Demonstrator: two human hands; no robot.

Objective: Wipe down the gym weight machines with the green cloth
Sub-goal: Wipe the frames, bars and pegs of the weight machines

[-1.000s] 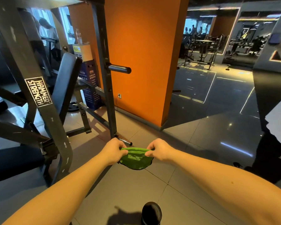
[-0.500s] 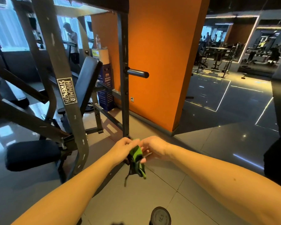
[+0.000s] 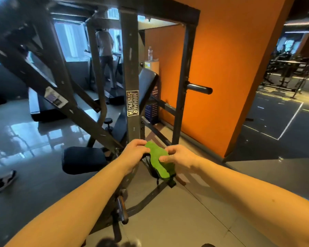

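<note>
Both hands have closed on the black steel weight machine upright (image 3: 132, 77), left hand (image 3: 135, 155) and right hand (image 3: 178, 157) pinching the soft folded green cloth (image 3: 158, 158) between them, probably readying a clean face to wipe

The left forearm (image 3: 89, 196) and the right forearm (image 3: 239, 189) are being shown bare along their whole visible length, from the lower edge of the view to the wrists. The left grip (image 3: 134, 155) and the right grip (image 3: 178, 158) are likewise being shown uncovered. A small dark speck (image 3: 273, 200) is being shown on the right forearm's upper side.
</note>
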